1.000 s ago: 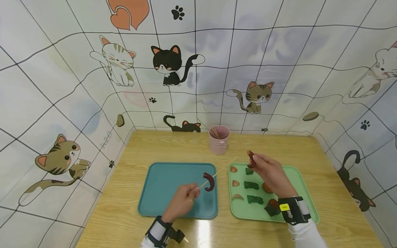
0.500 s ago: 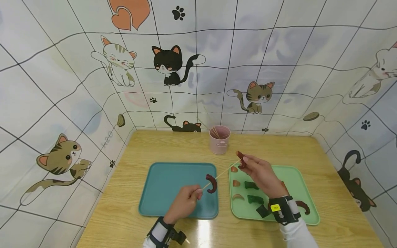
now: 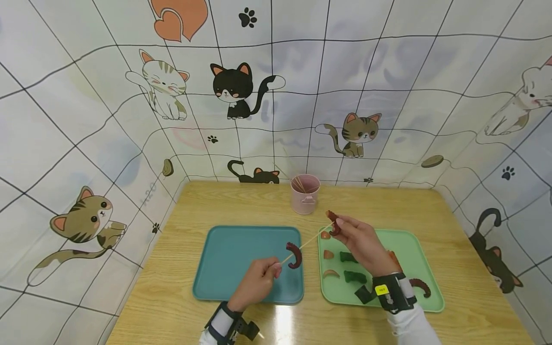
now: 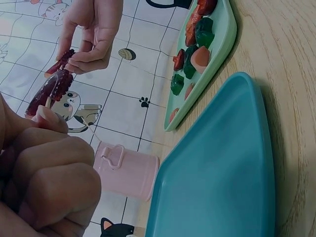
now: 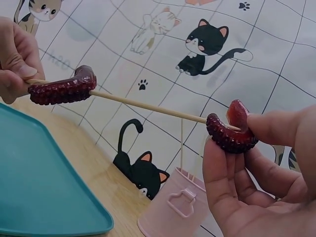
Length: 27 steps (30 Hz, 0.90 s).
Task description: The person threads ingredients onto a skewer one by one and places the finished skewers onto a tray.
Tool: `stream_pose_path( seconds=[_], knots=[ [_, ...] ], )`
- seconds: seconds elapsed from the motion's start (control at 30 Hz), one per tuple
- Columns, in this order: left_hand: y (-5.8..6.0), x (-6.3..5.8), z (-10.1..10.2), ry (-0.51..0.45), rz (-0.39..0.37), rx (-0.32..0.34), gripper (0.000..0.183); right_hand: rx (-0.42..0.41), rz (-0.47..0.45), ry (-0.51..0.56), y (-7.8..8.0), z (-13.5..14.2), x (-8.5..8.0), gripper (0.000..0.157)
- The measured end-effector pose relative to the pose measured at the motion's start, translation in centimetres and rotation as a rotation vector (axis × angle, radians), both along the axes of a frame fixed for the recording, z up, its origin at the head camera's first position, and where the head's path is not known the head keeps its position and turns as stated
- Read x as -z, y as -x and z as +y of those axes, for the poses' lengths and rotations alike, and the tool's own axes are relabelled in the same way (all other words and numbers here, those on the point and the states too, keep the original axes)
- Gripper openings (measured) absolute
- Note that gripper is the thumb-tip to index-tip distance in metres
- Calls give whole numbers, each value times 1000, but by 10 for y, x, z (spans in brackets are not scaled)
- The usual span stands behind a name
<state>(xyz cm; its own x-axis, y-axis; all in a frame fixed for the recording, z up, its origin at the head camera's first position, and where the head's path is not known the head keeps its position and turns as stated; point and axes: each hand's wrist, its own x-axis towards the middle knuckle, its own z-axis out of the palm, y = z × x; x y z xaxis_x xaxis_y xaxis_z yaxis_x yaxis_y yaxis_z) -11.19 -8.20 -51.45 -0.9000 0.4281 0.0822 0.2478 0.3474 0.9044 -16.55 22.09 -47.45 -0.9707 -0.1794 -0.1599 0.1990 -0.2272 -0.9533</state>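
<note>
Skewer [image 5: 148, 106] in L grip [image 3: 254, 281], red pc [image 3: 294, 255] near, 2nd pc [image 5: 228, 139] in R grip [image 3: 364, 244]

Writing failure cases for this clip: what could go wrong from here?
1. Finger prick: the skewer's tip is inside the curve of the outer red piece, close to the right hand's thumb; a hard push might jab it.
2. Drop: that piece is only pinched by fingertips, so it could slip.
3. Twist: the left hand grips the skewer near one end, so pushing might swing or bend it.
</note>
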Motion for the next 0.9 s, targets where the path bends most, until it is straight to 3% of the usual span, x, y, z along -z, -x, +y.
stream_pose_path(
  seconds=[0.27,0.53,0.9],
  knots=[
    [1,2,0,1,9,-9,37,12,47,-50,-3,-4,3,33],
    [0,2,0,-7,26,-7,37,36,64,-107,-8,-10,3,43],
    [-1,6,-1,18,19,-36,36,59,51,-96,-12,-17,7,34]
  ],
)
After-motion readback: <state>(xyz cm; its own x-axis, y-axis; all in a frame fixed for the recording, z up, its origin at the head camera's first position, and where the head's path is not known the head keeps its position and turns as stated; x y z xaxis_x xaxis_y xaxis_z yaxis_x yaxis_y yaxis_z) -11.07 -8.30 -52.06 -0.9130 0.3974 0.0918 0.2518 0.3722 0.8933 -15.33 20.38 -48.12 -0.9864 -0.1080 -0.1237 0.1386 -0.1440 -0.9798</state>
